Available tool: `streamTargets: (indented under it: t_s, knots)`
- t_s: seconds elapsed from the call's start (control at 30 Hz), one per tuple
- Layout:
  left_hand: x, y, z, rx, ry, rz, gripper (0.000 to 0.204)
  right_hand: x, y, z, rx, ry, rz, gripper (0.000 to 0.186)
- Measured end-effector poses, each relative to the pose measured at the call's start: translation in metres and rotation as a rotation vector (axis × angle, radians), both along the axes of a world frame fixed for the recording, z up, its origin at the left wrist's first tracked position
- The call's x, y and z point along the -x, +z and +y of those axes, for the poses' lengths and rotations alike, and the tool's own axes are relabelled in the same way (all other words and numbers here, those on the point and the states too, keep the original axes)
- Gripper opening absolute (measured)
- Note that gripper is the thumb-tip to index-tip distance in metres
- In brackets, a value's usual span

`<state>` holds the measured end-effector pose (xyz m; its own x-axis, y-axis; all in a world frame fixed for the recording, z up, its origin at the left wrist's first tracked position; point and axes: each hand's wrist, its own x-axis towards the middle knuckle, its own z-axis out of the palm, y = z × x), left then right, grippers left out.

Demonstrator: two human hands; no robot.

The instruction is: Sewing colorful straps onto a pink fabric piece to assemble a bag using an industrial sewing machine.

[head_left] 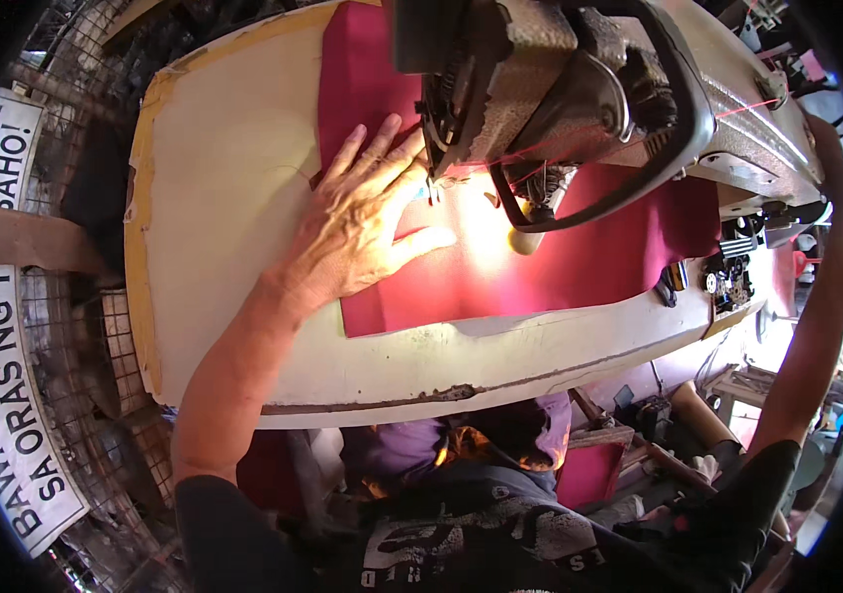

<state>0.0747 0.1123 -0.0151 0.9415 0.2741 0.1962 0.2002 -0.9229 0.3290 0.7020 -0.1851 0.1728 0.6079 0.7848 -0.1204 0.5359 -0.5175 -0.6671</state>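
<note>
My left hand lies on a maroon fabric piece beside the needle area of an industrial sewing machine, fingers stretched out and thumb apart. A bright light falls on the fabric by the needle, and red thread runs across the machine. My right hand reaches to the far right end of the machine, its fingers mostly hidden there. A dark curved bar arches over part of the fabric.
The cream table has a worn front edge. Small tools and metal parts sit at its right. A wire grid with a white sign stands left. My lap and assorted clutter show below the table.
</note>
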Motion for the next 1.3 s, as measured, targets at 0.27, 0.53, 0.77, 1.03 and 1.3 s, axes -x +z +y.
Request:
streamTargets:
  t_s: [0.27, 0.53, 0.77, 1.03, 1.3]
  knots:
    - [0.002, -0.007, 0.007, -0.098, -0.029, -0.065, 0.062, 0.035, -0.049, -0.065, -0.069, -0.046, -1.195, 0.051]
    - [0.000, -0.001, 0.005, -0.109, -0.036, -0.063, 0.060, 0.101, -0.132, -0.045, -0.675, -0.766, -0.895, 0.053]
    - [-0.004, 0.025, 0.029, -0.007, -0.078, 0.060, 0.047, 0.228, -0.118, -0.048, -0.577, -0.800, -0.764, 0.052]
    - [-0.091, 0.013, 0.110, -0.338, -0.146, -0.286, 0.037, 0.421, -0.176, 0.006, -0.248, -0.424, -0.229, 0.069]
    - [-0.069, -0.026, 0.126, -0.210, 0.074, -0.138, 0.058, 0.449, -0.161, 0.093, -0.430, 0.031, -0.677, 0.029]
